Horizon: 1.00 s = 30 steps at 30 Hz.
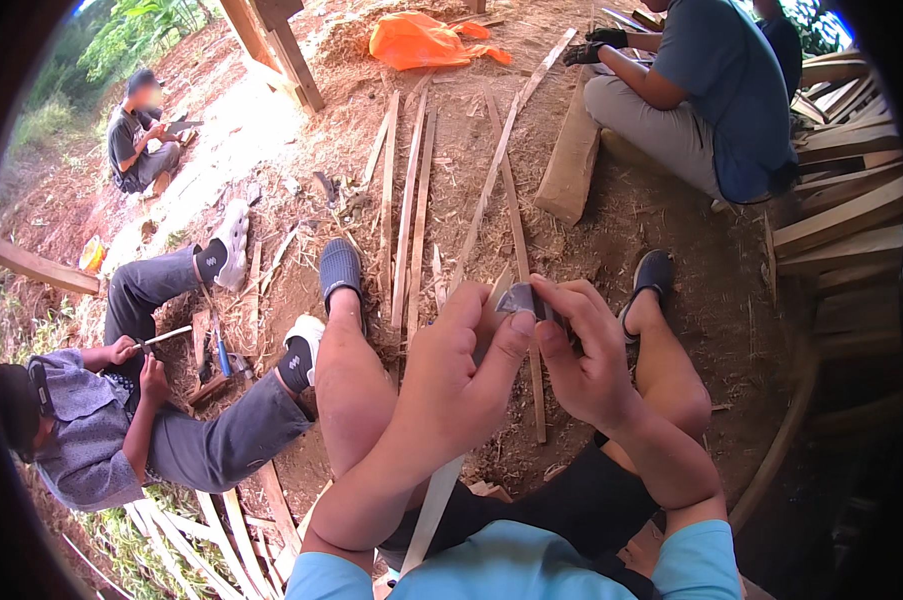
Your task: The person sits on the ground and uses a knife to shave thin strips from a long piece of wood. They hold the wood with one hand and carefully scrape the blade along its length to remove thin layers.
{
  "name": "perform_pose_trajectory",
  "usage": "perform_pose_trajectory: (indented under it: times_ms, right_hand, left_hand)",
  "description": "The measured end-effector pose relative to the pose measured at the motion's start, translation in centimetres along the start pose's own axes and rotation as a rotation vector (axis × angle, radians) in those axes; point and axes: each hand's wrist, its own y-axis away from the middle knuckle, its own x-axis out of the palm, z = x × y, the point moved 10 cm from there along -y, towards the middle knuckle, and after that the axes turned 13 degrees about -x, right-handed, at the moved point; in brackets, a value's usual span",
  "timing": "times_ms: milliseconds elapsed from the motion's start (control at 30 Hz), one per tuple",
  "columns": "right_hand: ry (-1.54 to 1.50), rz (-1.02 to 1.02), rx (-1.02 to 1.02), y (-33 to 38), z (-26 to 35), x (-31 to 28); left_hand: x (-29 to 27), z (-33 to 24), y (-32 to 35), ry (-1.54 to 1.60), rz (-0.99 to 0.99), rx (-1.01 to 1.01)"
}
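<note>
L hand raised betw knees, fingers curled tight on pale bamboo strip, thumb on top | R hand close beside, pinching small grey blade at strip's upper end | strip runs down to lap

— What sort of place is this?
— An open-air woodworking spot on bare dirt ground. Long split wooden strips lie across it.
— What else, around those strips?
— Right of them, stacked planks; beyond them, an orange sheet; to their left, seated people whittling, with green plants behind.
</note>
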Motion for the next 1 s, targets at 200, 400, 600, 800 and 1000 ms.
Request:
perform_pose_trajectory:
  times_ms: [200,400,600,800,1000]
  right_hand:
    - [-0.006,0.028,0.047,-0.1,-0.2,-0.7]
    - [0.006,-0.011,0.036,0.2,-0.4,-2.4]
    - [-0.002,0.006,0.117,0.3,-1.3,-3.9]
    - [0.036,0.011,0.117,0.7,-1.6,-4.6]
    - [0.147,-0.084,0.089,0.7,-2.8,-5.3]
  left_hand:
    - [0.6,-1.2,0.3,-0.004,0.027,0.017]
    - [1.7,-0.6,-0.1,0.071,0.054,-0.045]
    - [2.8,-0.8,-0.8,0.027,0.053,-0.02]
    - [3.8,-0.5,-1.0,0.07,0.081,-0.002]
    - [4.5,0.0,-1.5,0.029,0.06,-0.003]
